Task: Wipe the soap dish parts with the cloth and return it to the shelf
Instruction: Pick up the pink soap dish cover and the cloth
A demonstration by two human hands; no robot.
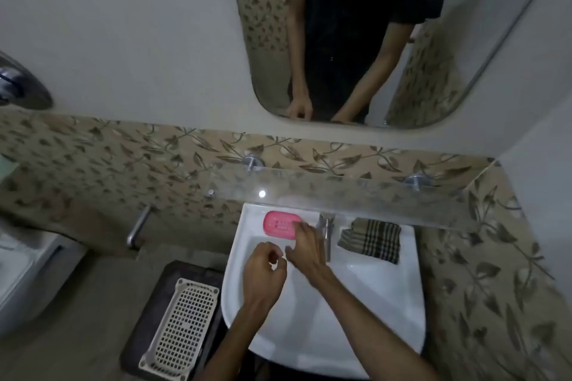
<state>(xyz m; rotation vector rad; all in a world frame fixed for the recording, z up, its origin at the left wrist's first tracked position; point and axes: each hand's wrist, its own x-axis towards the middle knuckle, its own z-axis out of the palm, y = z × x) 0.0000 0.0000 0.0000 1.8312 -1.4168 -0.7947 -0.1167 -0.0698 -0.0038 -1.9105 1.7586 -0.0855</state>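
Note:
A pink soap dish (280, 224) lies on the back left ledge of the white sink (371, 303). My right hand (305, 246) reaches across the basin, and its outstretched fingertips touch the dish's right end. My left hand (264, 271) hovers over the basin just in front of the dish, fingers loosely curled, holding nothing. A folded brown checked cloth (370, 238) rests on the sink's back right ledge, apart from both hands. A frosted glass shelf (340, 192) runs along the wall just above the sink and carries nothing I can see.
A chrome tap (326, 233) stands between the dish and the cloth. A white perforated basket (181, 326) sits on a dark mat on the floor at the left. A mirror (356, 40) hangs above, and a chrome handle (137, 227) sticks out of the tiled wall.

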